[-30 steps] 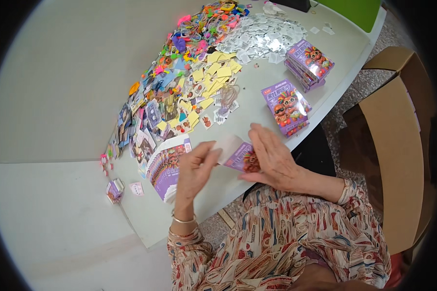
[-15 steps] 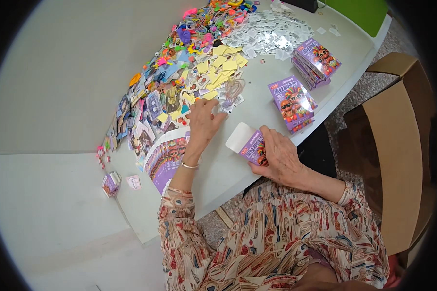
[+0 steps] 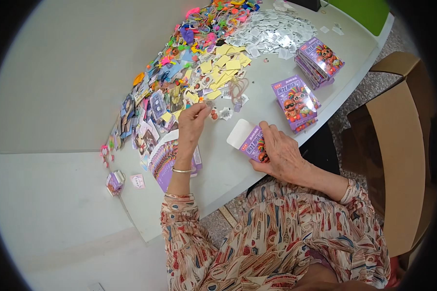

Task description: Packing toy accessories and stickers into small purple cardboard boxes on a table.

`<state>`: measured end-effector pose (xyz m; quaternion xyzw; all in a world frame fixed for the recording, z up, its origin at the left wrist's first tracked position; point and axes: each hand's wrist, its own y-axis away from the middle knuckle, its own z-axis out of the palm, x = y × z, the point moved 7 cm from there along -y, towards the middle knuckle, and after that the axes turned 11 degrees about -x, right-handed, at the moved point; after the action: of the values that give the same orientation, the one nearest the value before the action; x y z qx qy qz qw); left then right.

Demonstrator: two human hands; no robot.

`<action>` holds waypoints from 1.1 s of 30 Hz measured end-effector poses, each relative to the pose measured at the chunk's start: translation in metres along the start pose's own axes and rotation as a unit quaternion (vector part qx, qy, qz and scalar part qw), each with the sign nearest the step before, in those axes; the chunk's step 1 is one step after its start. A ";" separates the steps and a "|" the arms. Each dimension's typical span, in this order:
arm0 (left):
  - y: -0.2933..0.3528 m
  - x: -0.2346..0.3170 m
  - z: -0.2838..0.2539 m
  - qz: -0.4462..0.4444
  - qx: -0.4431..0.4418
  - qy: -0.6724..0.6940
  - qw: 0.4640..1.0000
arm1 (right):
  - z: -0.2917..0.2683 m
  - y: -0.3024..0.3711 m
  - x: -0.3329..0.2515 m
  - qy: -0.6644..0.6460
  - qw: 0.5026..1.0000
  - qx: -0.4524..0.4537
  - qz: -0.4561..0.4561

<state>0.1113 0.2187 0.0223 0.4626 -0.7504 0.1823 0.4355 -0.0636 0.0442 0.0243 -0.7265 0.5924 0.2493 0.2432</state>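
My right hand [image 3: 284, 155] is closed around a small purple cardboard box [image 3: 250, 144] with cartoon figures on its front. The box's white end flap [image 3: 240, 133] stands open toward the left. My left hand [image 3: 192, 125], with a bangle at its wrist, hovers by the near edge of the heap, thumb and fingers pinched together. Whatever sits at those fingertips is too small to make out. Just right of them lie small white packets [image 3: 225, 113] and a pale looped cord [image 3: 237, 92]. Below my left hand, flat purple boxes [image 3: 162, 162] are fanned out on the table.
Yellow cards [image 3: 222, 72], silver-white sachets [image 3: 277, 31] and colourful small toys [image 3: 194, 36] form heaps at the back. Filled-looking purple boxes [image 3: 296, 104] stand at right, with a taller stack [image 3: 320, 60] behind. A brown carton [image 3: 395, 160] is beside the table's right edge.
My left hand has drawn back slightly left from the small packets, its fingers going from spread to pinched. My right hand still grips the box almost in place.
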 end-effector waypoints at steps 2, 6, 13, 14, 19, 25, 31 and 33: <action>0.004 0.004 -0.002 -0.007 -0.013 0.041 0.999 | 0.001 -0.005 -0.001 0.002 1.000 -0.010 0.007; 0.024 0.028 -0.001 -0.032 -0.047 0.132 0.990 | 0.005 -0.012 0.000 0.002 1.000 -0.025 0.014; 0.056 0.061 0.040 0.138 -0.130 -0.167 0.968 | 0.010 -0.015 -0.002 -0.037 0.999 -0.033 -0.016; 0.062 0.067 0.051 0.168 -0.127 -0.273 0.939 | 0.012 -0.013 -0.003 -0.022 0.999 -0.017 -0.042; 0.062 0.066 0.063 0.171 -0.201 -0.297 0.918 | 0.016 -0.003 -0.005 0.006 0.997 -0.016 -0.078; 0.016 0.011 0.024 -0.020 -0.221 0.106 0.969 | 0.006 -0.008 0.005 -0.030 0.998 0.028 -0.037; -0.008 0.000 0.013 0.052 -0.014 -0.396 0.917 | 0.006 -0.011 0.007 -0.039 0.999 0.026 -0.014; -0.010 -0.006 0.008 0.036 -0.017 -0.328 0.944 | 0.007 -0.012 0.007 -0.033 0.999 0.028 -0.012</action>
<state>0.1170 0.2115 0.0113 0.4621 -0.8709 0.0227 0.1660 -0.0510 0.0457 0.0151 -0.7181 0.5818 0.2532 0.2860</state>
